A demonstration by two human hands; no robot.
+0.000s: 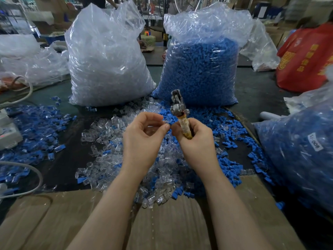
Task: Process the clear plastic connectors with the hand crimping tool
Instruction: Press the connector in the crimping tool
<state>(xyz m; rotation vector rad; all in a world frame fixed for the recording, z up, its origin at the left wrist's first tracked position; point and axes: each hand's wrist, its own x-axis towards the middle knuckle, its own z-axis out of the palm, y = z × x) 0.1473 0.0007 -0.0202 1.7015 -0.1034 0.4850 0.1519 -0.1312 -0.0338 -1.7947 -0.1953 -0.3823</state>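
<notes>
My right hand [195, 139] grips the yellowed, taped handle of the hand crimping tool [178, 107], whose metal head points up and away from me. My left hand [144, 134] is raised beside it, with thumb and fingertips pinching a small piece at the gap between the two hands; the piece looks clear with a bit of blue, but it is too small to tell apart. Under both hands lies a heap of loose clear plastic connectors [108, 129] mixed with blue boots [228, 159] on the dark table.
A tall bag of clear connectors [106, 65] and a bag of blue pieces [201, 69] stand behind the heap. Another blue-filled bag [302, 152] sits at the right, assembled blue-and-clear pieces [36, 127] at the left. Cardboard [162, 222] covers the near edge. A grey cable [34, 170] loops at left.
</notes>
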